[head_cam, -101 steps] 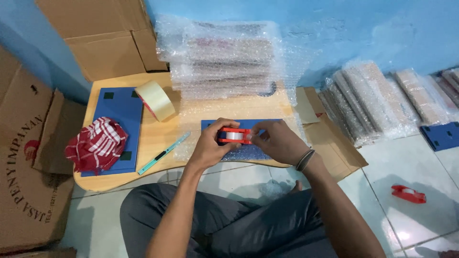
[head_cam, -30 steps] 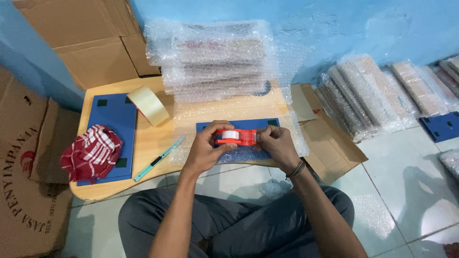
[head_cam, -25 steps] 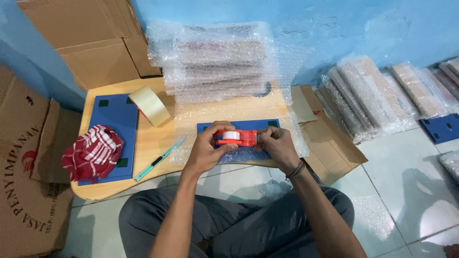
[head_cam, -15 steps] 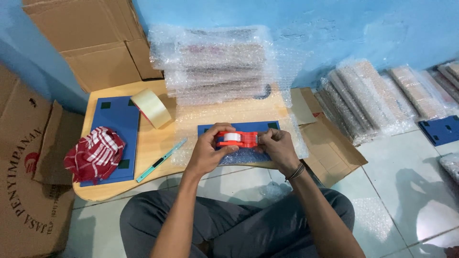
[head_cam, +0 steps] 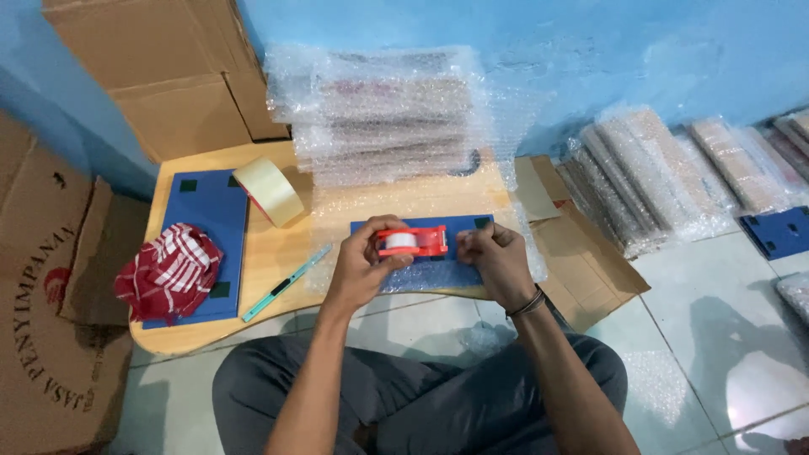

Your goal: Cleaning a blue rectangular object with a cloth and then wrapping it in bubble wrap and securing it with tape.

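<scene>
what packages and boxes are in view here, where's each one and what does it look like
Blue flat package: under both hands, rectangular, partly bubble-wrapped.
Second blue flat package: table's left side, bare.
Bubble-wrapped stack: table's back edge, clear wrap.
Wrapped bundles: on the floor, right, leaning in a row.
Brown cardboard box: upper left, plain.
Printed cardboard box: far left, brown with red and black marking.

A low wooden table [head_cam: 286, 253] carries blue boards [head_cam: 206, 219], a tape roll [head_cam: 270, 190], bubble-wrapped bundles [head_cam: 379, 118].
</scene>
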